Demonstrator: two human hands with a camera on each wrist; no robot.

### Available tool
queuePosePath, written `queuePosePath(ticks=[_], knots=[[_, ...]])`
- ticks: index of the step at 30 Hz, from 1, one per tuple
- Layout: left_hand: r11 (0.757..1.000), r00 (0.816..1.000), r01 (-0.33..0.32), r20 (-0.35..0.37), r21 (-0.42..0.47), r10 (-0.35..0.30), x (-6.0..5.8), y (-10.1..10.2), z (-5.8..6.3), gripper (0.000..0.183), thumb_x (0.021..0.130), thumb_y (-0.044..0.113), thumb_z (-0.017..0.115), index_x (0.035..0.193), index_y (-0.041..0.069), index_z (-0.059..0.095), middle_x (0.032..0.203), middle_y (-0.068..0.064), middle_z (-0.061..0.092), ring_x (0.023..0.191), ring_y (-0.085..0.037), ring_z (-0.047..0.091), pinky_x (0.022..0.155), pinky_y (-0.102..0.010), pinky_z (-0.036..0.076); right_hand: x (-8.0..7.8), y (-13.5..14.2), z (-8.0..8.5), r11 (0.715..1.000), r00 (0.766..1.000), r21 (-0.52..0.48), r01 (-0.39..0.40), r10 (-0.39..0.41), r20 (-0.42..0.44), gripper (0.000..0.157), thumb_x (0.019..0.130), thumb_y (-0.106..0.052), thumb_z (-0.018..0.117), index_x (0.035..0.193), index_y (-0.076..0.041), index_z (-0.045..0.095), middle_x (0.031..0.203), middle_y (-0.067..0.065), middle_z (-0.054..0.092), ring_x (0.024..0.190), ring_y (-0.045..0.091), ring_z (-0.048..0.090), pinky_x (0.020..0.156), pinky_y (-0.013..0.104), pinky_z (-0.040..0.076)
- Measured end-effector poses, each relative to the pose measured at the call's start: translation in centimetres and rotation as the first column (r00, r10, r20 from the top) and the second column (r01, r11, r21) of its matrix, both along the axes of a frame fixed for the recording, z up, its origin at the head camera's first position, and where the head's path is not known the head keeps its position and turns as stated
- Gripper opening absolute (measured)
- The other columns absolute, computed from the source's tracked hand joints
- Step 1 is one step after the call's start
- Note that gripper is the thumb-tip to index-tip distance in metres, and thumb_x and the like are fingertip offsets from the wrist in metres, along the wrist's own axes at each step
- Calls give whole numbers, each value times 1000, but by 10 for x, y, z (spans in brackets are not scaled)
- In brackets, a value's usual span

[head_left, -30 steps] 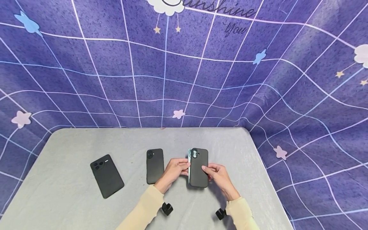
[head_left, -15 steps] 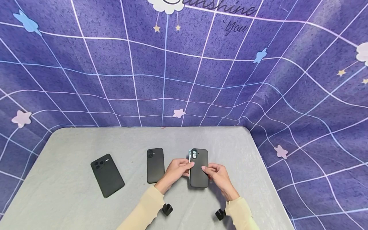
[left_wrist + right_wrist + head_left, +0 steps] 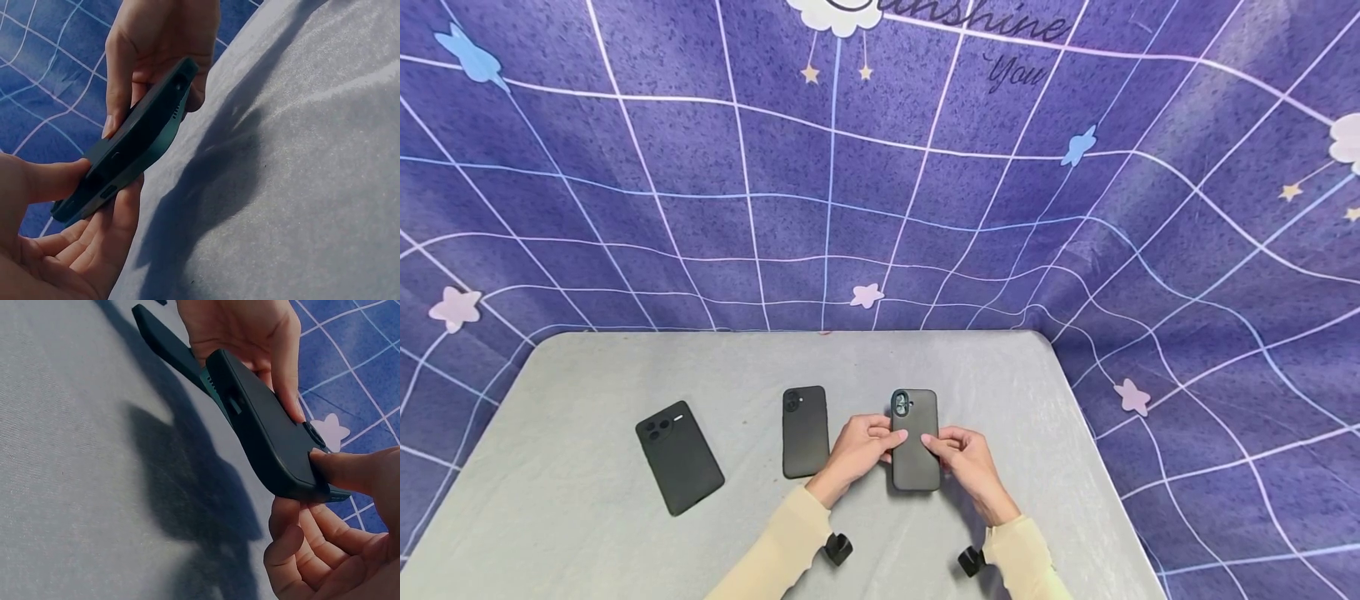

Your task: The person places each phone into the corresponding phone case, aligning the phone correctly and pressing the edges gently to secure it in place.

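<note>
A black phone case (image 3: pixel 916 446) with a camera cutout at its upper left lies over a teal phone (image 3: pixel 164 136), back side up above the table. My left hand (image 3: pixel 862 444) holds the left edge, thumb on the case's back and fingers underneath. On the right edge, my right hand (image 3: pixel 966 454) grips the case the same way, its thumb on the back. In the left wrist view a teal strip of the phone shows below the case's rim, so along that side the two are not flush. The phone's screen side is hidden.
Left of my left hand lies a black-backed phone or case (image 3: pixel 805 433), partly behind my wrist. A wider black one (image 3: pixel 681 458) sits tilted farther left. Both rest on the grey-covered table (image 3: pixel 565 492), which meets a purple grid-patterned cloth (image 3: pixel 775 217) behind.
The case has shifted slightly left over the phone, covering the teal strip seen earlier from above. My left thumb has moved from the phone's edge onto the case's back; the right hand moved slightly left.
</note>
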State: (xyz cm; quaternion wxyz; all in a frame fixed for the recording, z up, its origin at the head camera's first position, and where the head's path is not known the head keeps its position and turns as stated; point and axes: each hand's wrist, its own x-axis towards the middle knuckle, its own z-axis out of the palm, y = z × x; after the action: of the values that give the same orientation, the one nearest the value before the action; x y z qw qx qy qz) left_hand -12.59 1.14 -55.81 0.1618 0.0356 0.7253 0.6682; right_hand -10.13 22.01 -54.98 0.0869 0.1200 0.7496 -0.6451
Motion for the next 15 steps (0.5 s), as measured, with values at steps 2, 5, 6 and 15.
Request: queuePosePath(ticks=[2, 5, 6, 15], knots=[[1000, 1000, -1, 9, 11, 1, 0, 0, 1, 27, 98, 19, 79, 111, -5, 76, 95, -10, 81, 73, -9, 72, 67, -29, 64, 0, 0, 0, 1000, 1000, -1, -2, 2, -1, 19, 93, -16, 85, 94, 0, 75, 69, -3, 66, 58, 8, 50, 53, 24, 42], [1000, 1000, -3, 21, 27, 3, 0, 1, 1, 27, 99, 18, 79, 112, -5, 76, 96, -11, 81, 74, -9, 71, 67, -26, 63, 1, 1, 1, 1000, 1000, -6, -3, 3, -2, 20, 93, -18, 85, 93, -1, 75, 69, -4, 65, 59, 7, 51, 54, 23, 43], [999, 1000, -4, 24, 33, 3, 0, 1, 2, 27, 99, 17, 79, 112, -6, 76, 97, -12, 81, 75, -9, 71, 66, -26, 62, 1, 1, 0, 1000, 1000, -4, -3, 3, -2, 20, 93, -18, 85, 93, -1, 75, 68, -4, 65, 59, 7, 51, 54, 24, 43], [999, 1000, 1, 24, 34, -2, 1, 0, 1, 28, 99, 18, 78, 114, -6, 75, 100, -12, 81, 80, -10, 73, 69, -29, 64, 3, 1, -3, 1000, 1000, -23, 6, -6, 6, 21, 93, -19, 86, 92, -2, 74, 69, -5, 65, 59, 7, 50, 56, 23, 45]])
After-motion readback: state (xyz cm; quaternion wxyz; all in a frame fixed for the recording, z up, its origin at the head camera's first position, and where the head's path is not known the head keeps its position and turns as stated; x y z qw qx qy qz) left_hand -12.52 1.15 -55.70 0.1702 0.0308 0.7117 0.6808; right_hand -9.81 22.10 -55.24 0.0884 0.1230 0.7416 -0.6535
